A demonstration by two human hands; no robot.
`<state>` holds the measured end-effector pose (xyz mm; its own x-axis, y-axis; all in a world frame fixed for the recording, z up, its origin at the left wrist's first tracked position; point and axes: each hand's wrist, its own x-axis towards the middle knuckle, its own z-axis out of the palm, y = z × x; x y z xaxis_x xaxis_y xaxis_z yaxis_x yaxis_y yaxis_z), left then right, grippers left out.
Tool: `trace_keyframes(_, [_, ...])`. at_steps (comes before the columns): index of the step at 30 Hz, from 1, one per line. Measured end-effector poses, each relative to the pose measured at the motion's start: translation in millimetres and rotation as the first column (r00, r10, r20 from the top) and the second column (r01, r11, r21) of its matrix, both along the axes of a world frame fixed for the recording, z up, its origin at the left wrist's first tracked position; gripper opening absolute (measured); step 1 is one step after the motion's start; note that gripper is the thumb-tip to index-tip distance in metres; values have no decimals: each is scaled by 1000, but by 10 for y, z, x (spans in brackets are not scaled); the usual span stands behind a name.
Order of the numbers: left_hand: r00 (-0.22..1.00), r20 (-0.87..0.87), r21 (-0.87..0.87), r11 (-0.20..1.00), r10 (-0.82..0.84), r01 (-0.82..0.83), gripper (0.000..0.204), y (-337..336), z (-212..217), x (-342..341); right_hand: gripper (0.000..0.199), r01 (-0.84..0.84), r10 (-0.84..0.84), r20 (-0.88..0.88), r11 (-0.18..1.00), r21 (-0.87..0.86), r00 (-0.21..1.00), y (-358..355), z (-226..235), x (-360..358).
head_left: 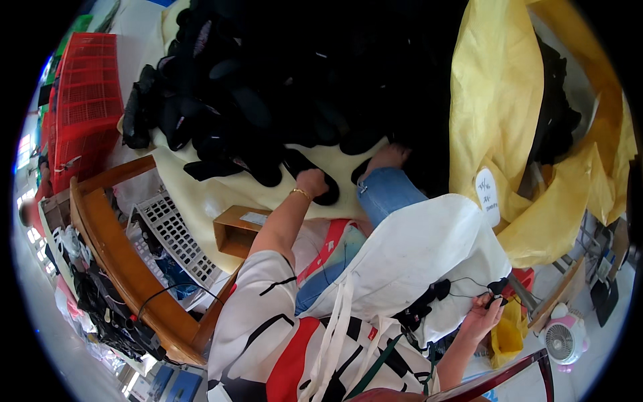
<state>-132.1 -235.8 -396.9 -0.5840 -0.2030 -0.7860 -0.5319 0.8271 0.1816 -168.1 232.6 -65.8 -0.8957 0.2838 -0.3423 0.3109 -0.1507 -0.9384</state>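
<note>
My left hand [310, 182] is closed on a flat black piece with a rounded end [326, 191], perhaps a slipper or shoe part. It lies at the near edge of a large heap of similar black pieces [248, 100] on a cream sheet [201, 218]. Out to the right, my right hand [483, 313] pinches a small black item [497, 295], too small to name, with a thin dark cord trailing from it. Beside that hand a white cloth or sack [429, 234] covers my lap, with more black pieces [429, 298] on it.
A yellow sack [499, 100] holding black pieces stands at right. On the left are a red crate [87, 100], a wooden frame [120, 268], a white plastic basket [175, 234] and a small cardboard box [234, 231]. A fan [564, 338] sits at lower right.
</note>
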Motion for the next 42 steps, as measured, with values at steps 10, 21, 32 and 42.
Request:
trace_keyframes(10, [410,172,897,30,896,-442,14,278,2184,49,28,-27,12,-78,979,-201,997,-10,50,235])
trace_keyframes(21, [558,296,910,-52,776,-411,40,1420,4003,1038,20,-369,317,-191,835,-408,929,-633,557,897])
trace_keyframes(32, [337,494,807,-280,801,-520,11,2274,3798,1211,23,-630,798,-235,588,508,556,-767,493,1343])
trace_keyframes(42, [354,348,813,-92,868,-575,20,2404,3849,985,12,-600,599,57,799,19,799,-545,517,1224])
